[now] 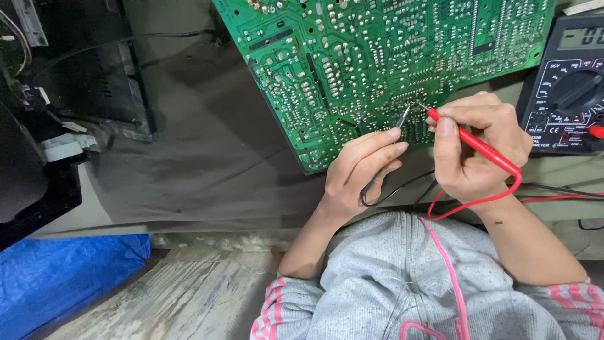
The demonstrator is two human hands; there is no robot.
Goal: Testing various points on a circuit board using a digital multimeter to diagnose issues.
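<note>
the green circuit board point(377, 69) lay solder side up on the grey-draped counter point(207, 164). at its near edge the left hand point(362, 170) pinched a black probe point(401, 118), tip slanting up onto the board; just right of it the right hand point(481, 151) gripped a red probe point(475, 143), tip pointing left at neighbouring joints. a multimeter point(566, 88) sat off the board's right edge.

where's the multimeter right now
In the head view the black multimeter sits at the upper right edge, beside the green circuit board, just beyond the right hand.
</note>
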